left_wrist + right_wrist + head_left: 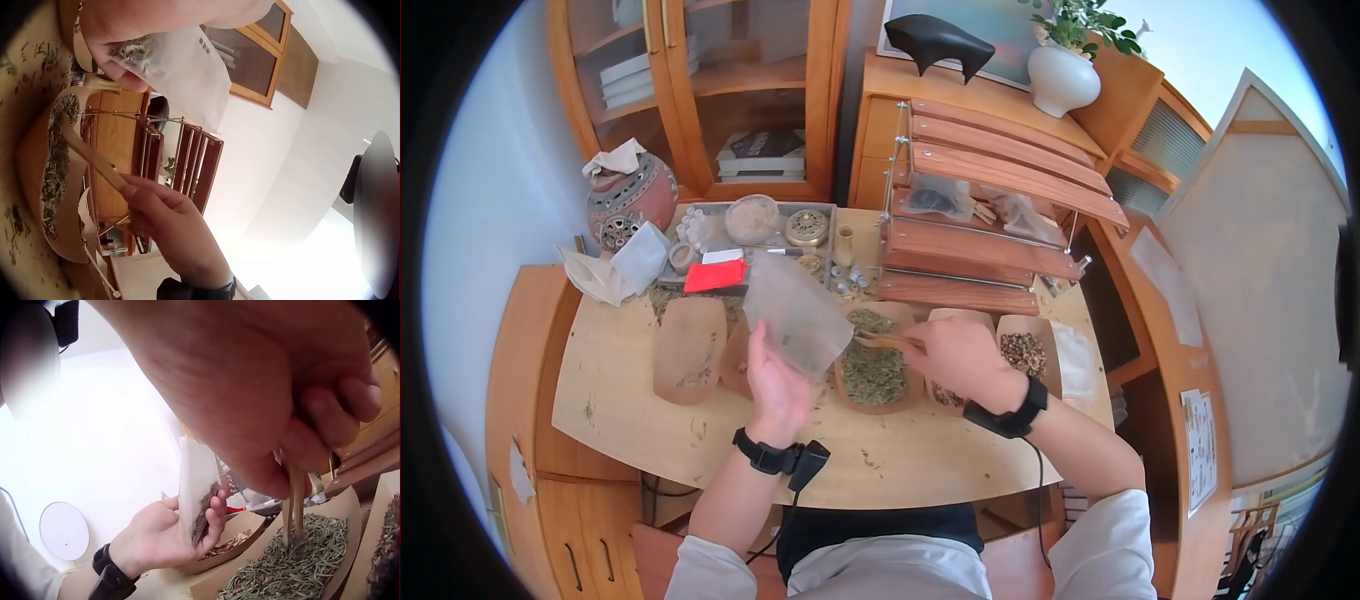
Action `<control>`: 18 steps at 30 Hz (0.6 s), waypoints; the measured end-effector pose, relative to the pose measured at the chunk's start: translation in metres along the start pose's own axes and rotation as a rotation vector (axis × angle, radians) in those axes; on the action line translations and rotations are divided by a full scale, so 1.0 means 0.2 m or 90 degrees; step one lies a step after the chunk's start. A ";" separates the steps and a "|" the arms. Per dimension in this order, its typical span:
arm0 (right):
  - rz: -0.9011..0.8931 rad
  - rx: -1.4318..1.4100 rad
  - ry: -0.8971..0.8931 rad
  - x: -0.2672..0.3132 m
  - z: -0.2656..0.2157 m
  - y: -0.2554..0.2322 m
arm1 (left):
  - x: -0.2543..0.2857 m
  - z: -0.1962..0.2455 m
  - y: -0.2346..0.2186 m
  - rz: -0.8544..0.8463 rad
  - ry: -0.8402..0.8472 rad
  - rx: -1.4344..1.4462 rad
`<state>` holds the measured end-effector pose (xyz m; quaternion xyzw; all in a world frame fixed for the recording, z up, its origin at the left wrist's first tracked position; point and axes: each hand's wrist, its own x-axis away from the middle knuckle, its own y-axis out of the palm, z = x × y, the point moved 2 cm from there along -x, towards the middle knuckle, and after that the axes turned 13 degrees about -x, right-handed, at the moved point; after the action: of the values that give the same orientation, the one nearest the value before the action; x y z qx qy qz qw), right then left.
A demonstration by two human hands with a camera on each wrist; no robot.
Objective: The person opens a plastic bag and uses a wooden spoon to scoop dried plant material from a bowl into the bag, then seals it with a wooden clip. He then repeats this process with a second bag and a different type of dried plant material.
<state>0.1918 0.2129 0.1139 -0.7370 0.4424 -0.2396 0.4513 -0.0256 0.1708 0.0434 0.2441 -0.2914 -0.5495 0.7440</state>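
My left hand holds a translucent white pouch, its fingers curled round the lower end. Some dried herb shows through the bottom of the pouch. In my right hand is a pair of wooden tongs, pinched between thumb and fingers. The tong tips reach into dried green herb, which fills a brown paper tray. The left wrist view shows the tongs slanting down to the herb from the right hand.
Other paper trays stand alongside, one nearly bare and one with dark chopped pieces. Behind are a grey tray with a red packet, a small wooden vase and a slatted wooden rack. Herb scraps lie on the table.
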 end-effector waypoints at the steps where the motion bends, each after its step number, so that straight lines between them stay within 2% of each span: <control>1: -0.002 -0.021 -0.008 0.01 0.02 -0.02 | 0.01 0.01 0.02 0.009 0.001 -0.005; 3: -0.004 -0.062 -0.022 0.04 0.08 -0.07 | 0.01 0.01 0.02 0.008 0.003 -0.006; 4: -0.019 -0.120 0.023 0.03 0.11 -0.11 | 0.00 0.01 0.01 -0.003 0.003 -0.001; 8: 0.016 -0.135 0.125 0.03 0.22 -0.17 | 0.01 0.02 0.02 -0.010 -0.003 0.004; 11: -0.034 -0.120 0.182 0.04 0.23 -0.16 | 0.02 0.02 0.03 -0.018 -0.003 -0.002; 18: -0.100 -0.254 0.144 0.04 0.26 -0.05 | 0.02 0.02 0.04 -0.026 0.000 -0.022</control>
<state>0.2398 0.2314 0.0973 -0.8123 0.4700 -0.2629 0.2239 -0.0215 0.1688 0.0522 0.2367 -0.2770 -0.5696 0.7367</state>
